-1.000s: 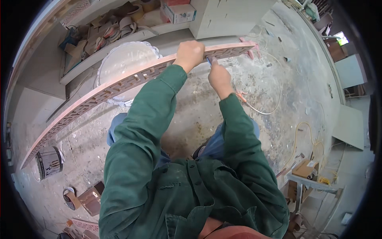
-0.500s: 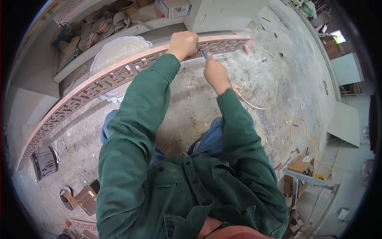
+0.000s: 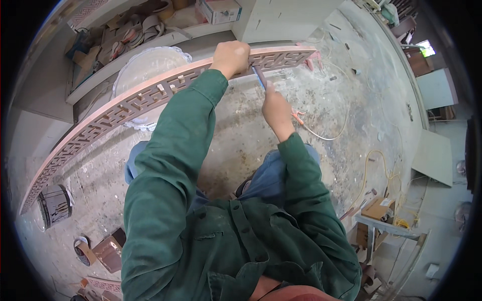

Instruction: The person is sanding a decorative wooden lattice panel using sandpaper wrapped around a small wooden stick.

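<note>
A long, narrow pink fretwork panel (image 3: 150, 86) with cut-out lattice slots stretches from the lower left to the upper right. Near its right part, my left hand (image 3: 231, 57) is closed over its upper edge. My right hand (image 3: 276, 111) grips a thin, flat strip-like tool (image 3: 260, 78), greyish with a blue edge; its exact kind is unclear. The strip's far end reaches into or against the lattice just right of my left hand. Behind the panel is a large white round piece (image 3: 145, 65) with a scalloped rim.
A dark paint bucket (image 3: 56, 206) stands by the panel's left end, a pink support (image 3: 312, 60) by its right end. An orange-handled hose tool (image 3: 297, 118) lies on the floor. Cluttered shelving (image 3: 135, 35) lies beyond; a metal frame (image 3: 384, 227) with a cardboard box stands right.
My right hand has drawn back toward me and slightly right, so more of the strip-like tool shows. My left hand stays on the panel.
</note>
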A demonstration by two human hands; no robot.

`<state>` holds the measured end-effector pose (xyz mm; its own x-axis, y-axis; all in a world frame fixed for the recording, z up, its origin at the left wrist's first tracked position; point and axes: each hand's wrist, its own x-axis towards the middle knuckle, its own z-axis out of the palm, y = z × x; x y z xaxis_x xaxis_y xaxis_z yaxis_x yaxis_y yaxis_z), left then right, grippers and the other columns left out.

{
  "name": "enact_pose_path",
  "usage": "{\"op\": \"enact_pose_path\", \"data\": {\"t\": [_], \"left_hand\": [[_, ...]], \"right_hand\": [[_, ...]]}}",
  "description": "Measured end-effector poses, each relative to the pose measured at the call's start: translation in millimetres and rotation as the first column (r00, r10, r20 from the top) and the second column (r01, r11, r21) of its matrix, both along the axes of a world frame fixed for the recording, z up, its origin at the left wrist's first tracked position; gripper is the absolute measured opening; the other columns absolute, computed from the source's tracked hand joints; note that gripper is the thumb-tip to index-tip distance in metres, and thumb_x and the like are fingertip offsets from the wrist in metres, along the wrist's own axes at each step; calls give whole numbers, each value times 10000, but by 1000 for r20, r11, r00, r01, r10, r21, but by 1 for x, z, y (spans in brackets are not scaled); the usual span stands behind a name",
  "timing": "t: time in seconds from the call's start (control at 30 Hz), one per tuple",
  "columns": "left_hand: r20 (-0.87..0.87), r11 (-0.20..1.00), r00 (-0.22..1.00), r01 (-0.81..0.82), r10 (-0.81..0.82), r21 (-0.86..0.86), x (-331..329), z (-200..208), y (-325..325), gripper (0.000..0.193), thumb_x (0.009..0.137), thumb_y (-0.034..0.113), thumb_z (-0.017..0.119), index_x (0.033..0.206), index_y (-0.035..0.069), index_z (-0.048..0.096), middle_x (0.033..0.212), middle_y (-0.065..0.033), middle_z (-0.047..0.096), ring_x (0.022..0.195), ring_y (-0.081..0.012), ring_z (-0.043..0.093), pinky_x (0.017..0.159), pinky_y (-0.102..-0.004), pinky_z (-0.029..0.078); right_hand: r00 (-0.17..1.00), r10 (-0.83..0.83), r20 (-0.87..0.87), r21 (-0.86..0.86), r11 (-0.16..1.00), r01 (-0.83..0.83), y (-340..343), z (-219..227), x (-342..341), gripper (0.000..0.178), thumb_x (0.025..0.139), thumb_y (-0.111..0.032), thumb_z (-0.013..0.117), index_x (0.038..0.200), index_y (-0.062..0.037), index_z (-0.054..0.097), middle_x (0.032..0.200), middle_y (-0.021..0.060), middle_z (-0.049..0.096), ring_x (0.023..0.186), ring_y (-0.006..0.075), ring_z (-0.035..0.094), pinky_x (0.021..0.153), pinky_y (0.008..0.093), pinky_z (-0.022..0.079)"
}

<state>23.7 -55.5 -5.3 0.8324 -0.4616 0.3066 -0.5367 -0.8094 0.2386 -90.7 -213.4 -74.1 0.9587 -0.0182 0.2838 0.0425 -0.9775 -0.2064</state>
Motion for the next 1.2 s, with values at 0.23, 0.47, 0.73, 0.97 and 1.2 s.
{"op": "enact_pose_path", "data": {"t": [0.23, 0.47, 0.73, 0.97, 1.2], "left_hand": [[-5, 999, 1000, 26, -26, 30, 5, 4, -14, 221, 643, 256, 710, 788, 89, 696, 799, -145, 681, 813, -327, 660, 702, -431, 520], [-43, 998, 999, -20, 22, 63, 6, -1, 7, 241, 638, 260, 721, 798, 81, 693, 805, -145, 681, 831, -327, 657, 712, -422, 520], [-64, 999, 998, 23, -21, 43, -2, 11, -9, 220, 651, 194, 701, 824, 62, 724, 862, -177, 691, 854, -330, 673, 731, -409, 538], [-66, 997, 998, 18, -13, 74, -1, 16, -5, 243, 639, 212, 713, 826, 57, 723, 856, -179, 690, 855, -333, 673, 729, -410, 538], [-113, 998, 993, -22, 28, 58, 0, 12, 2, 259, 617, 225, 729, 826, 71, 724, 869, -171, 692, 856, -329, 673, 732, -407, 538]], "right_hand": [[992, -107, -73, 37, 993, 110, 4, 18, 49, 281, 843, -74, 467, 1110, -10, 530, 806, 229, 660, 734, 409, 654, 653, 513, 519], [994, -83, -76, -20, 996, 82, 13, 3, -11, 259, 858, -101, 455, 1085, -16, 544, 791, 225, 656, 722, 388, 656, 640, 486, 524], [996, -69, -52, -96, 993, 63, 8, 9, 34, 275, 842, -90, 485, 1076, 34, 559, 768, 190, 655, 683, 355, 669, 615, 456, 541], [998, -22, 57, -42, 999, 24, 16, 5, 19, 273, 837, -65, 477, 1102, -7, 515, 742, 191, 651, 672, 376, 656, 583, 488, 522], [1000, -6, 30, -161, 987, 11, 19, 0, 9, 259, 864, -96, 482, 1094, 11, 538, 787, 182, 655, 621, 326, 663, 524, 410, 536]]}}
